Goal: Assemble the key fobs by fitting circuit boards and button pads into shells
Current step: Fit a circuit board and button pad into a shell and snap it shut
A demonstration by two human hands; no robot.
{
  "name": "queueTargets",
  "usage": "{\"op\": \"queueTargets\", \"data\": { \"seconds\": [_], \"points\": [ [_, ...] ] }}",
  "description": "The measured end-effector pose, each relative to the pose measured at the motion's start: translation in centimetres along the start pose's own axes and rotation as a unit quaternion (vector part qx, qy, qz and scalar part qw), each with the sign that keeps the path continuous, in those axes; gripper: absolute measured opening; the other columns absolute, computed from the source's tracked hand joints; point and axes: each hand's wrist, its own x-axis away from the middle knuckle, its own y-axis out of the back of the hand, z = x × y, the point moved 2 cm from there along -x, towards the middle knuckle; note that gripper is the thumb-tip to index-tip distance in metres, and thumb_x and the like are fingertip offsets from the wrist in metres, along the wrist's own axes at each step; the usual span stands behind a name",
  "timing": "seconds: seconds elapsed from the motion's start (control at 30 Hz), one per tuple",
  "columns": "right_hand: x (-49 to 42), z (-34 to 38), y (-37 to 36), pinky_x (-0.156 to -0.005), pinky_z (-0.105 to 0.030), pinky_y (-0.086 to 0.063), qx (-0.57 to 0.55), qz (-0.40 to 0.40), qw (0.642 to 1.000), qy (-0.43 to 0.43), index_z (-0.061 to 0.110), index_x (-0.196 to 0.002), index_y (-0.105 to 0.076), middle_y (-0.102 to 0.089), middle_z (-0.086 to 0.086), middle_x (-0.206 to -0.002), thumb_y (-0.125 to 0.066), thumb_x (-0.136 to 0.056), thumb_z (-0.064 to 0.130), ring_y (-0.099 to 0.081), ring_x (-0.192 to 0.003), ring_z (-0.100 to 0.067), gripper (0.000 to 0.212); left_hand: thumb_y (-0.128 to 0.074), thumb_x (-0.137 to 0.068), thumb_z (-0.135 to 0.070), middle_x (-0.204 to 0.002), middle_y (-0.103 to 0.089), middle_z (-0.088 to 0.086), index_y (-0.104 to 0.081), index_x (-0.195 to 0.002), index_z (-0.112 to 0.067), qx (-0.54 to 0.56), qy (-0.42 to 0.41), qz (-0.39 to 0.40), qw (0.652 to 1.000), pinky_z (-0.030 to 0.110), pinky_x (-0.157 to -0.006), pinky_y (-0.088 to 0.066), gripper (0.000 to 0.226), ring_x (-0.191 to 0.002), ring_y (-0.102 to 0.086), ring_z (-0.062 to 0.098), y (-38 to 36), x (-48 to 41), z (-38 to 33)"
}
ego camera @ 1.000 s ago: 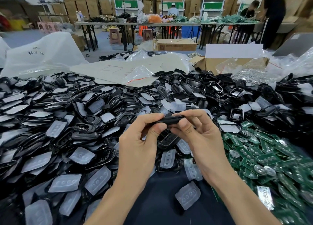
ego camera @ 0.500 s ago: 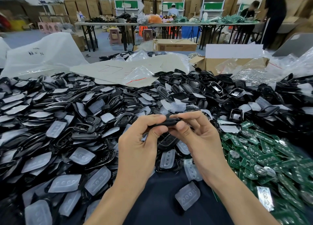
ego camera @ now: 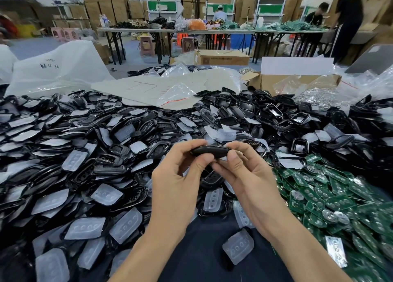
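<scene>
A black key fob shell is held edge-on at the centre of the view, above the table. My left hand pinches its left end between thumb and fingers. My right hand pinches its right end the same way. What sits inside the shell is hidden. A wide heap of black shells mixed with translucent button pads fills the left and the back. Green circuit boards lie piled at the right.
A loose button pad lies on the dark table cloth near me. Cardboard sheets, plastic bags and an open carton stand behind the heap. People work at far tables.
Both hands have kept their pinch on the shell. The fingers have shifted slightly along it, and the shell sits a touch lower than one second ago.
</scene>
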Motion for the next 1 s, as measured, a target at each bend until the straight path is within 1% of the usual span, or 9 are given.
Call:
{"op": "queueTargets", "data": {
  "seconds": [0.13,0.3,0.43,0.5,0.6,0.67,0.77,0.87,1.0],
  "points": [
    [-0.1,-0.09,-0.11,-0.079,-0.023,-0.059,-0.028,-0.008,0.999,-0.014,0.009,-0.1,-0.065,-0.074,-0.008,-0.091,-0.064,-0.084,0.015,-0.074,-0.087,-0.019,0.017,-0.076,-0.086,-0.016,-0.101,-0.075,-0.013,-0.072,-0.098,-0.038,0.002,0.0,-0.01,1.0,0.014,-0.083,-0.051,0.025,-0.099,-0.07,0.007,0.01,0.02,0.12],
    [-0.31,-0.05,-0.12,-0.078,-0.024,-0.059,-0.066,-0.013,0.998,-0.022,0.005,-0.103,-0.063,-0.074,-0.01,-0.092,-0.062,-0.084,0.012,-0.074,-0.087,-0.017,0.02,-0.078,-0.084,-0.012,-0.097,-0.076,-0.009,-0.073,-0.093,-0.039,-0.035,-0.011,-0.01,0.999,0.03,-0.087,-0.054,0.03,-0.099,-0.071,0.016,0.08,0.12,0.59],
    [-0.36,-0.09,-0.08,-0.076,-0.022,-0.059,-0.101,-0.009,0.993,-0.052,0.007,-0.104,-0.069,-0.076,-0.011,-0.099,-0.065,-0.084,0.015,-0.074,-0.088,-0.016,0.022,-0.077,-0.082,0.0,-0.1,-0.072,-0.014,-0.074,-0.094,-0.032,-0.113,-0.114,0.012,0.987,0.013,-0.086,-0.051,0.035,-0.1,-0.069,0.005,-0.07,-0.09,0.09],
    [-0.42,-0.17,0.03,-0.075,-0.022,-0.06,-0.112,-0.016,0.991,-0.065,0.009,-0.103,-0.074,-0.076,-0.014,-0.106,-0.066,-0.083,0.015,-0.074,-0.089,-0.016,0.022,-0.077,-0.082,0.001,-0.106,-0.07,-0.017,-0.074,-0.098,-0.027,-0.141,-0.134,0.034,0.98,0.01,-0.089,-0.048,0.033,-0.106,-0.067,0.0,-0.21,-0.04,0.22],
    [-0.71,-0.04,0.35,-0.078,-0.024,-0.06,-0.122,-0.021,0.99,-0.061,0.007,-0.114,-0.069,-0.074,-0.016,-0.115,-0.061,-0.085,0.008,-0.074,-0.095,-0.019,0.03,-0.076,-0.087,-0.023,-0.115,-0.065,-0.022,-0.071,-0.1,-0.039,-0.144,-0.072,0.074,0.984,0.012,-0.09,-0.047,0.021,-0.11,-0.063,0.003,-0.45,0.04,0.64],
    [-0.85,0.13,0.44,-0.085,-0.026,-0.06,-0.105,-0.011,0.993,-0.045,0.007,-0.12,-0.064,-0.073,-0.015,-0.12,-0.059,-0.084,0.005,-0.073,-0.104,-0.021,0.037,-0.07,-0.088,-0.039,-0.115,-0.064,-0.02,-0.068,-0.104,-0.043,-0.111,-0.007,0.089,0.99,0.016,-0.085,-0.05,0.017,-0.105,-0.064,0.006,-0.56,0.16,0.8],
    [-0.76,0.09,0.27,-0.089,-0.024,-0.058,-0.051,0.02,0.998,-0.019,0.009,-0.121,-0.063,-0.072,-0.01,-0.124,-0.057,-0.086,0.003,-0.07,-0.114,-0.02,0.037,-0.068,-0.092,-0.034,-0.1,-0.073,-0.015,-0.068,-0.104,-0.038,-0.046,0.067,0.065,0.995,0.014,-0.077,-0.051,0.012,-0.092,-0.068,0.004,-0.36,-0.08,0.94],
    [-0.44,0.04,0.1,-0.088,-0.021,-0.055,0.003,0.052,0.999,0.012,0.012,-0.116,-0.063,-0.073,-0.008,-0.123,-0.051,-0.093,-0.002,-0.069,-0.116,-0.019,0.03,-0.066,-0.095,-0.024,-0.094,-0.076,-0.014,-0.071,-0.103,-0.034,-0.029,0.093,0.078,0.992,0.013,-0.074,-0.052,0.014,-0.084,-0.07,0.001,-0.23,-0.39,0.92],
    [-0.35,0.08,0.18,-0.09,-0.022,-0.054,0.065,0.042,0.996,0.041,0.029,-0.101,-0.073,-0.073,-0.006,-0.121,-0.052,-0.099,-0.003,-0.068,-0.117,-0.019,0.038,-0.064,-0.097,-0.021,-0.101,-0.067,-0.016,-0.07,-0.108,-0.039,-0.09,0.057,0.096,0.99,0.016,-0.08,-0.052,0.022,-0.096,-0.066,0.002,-0.33,-0.3,0.84]
  ]
}}
